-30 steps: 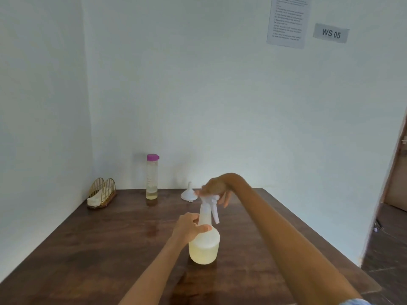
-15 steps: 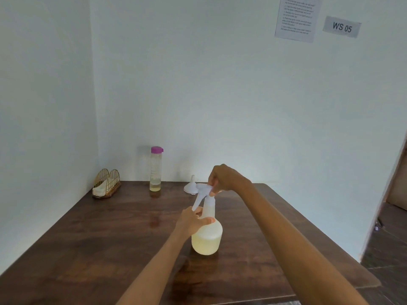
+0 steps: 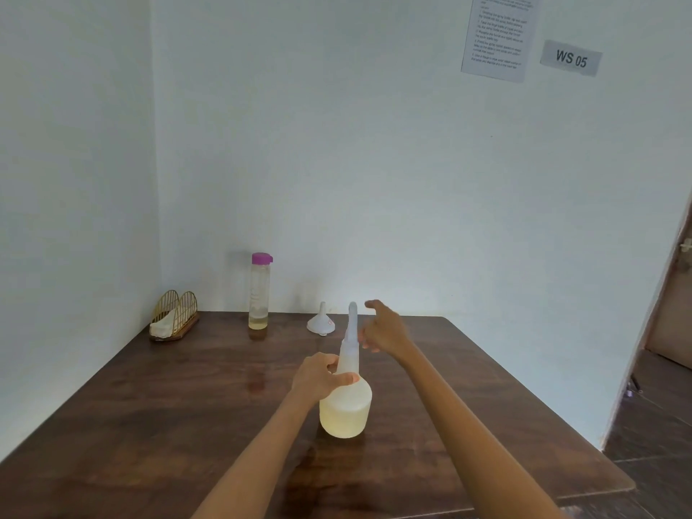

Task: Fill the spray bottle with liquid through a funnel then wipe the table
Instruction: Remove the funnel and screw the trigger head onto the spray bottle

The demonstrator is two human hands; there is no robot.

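A white spray bottle (image 3: 346,406) holding pale yellow liquid stands upright on the dark wooden table (image 3: 149,413), its spray head on top. My left hand (image 3: 321,374) grips the bottle's neck. My right hand (image 3: 384,327) hovers just right of the spray head with fingers spread, touching nothing. Behind the bottle a white funnel (image 3: 321,323) rests upside down on the table. A tall clear bottle with a purple cap (image 3: 259,292), with a little liquid at its bottom, stands at the back.
A gold wire holder with a white cloth or tissue (image 3: 173,319) sits in the back left corner. White walls close the table's left and back sides. The table's right edge drops to a dark floor by a door (image 3: 670,324).
My right hand has let go of the spray head and opened beside it. The spray head has turned. My left hand keeps its hold on the neck.
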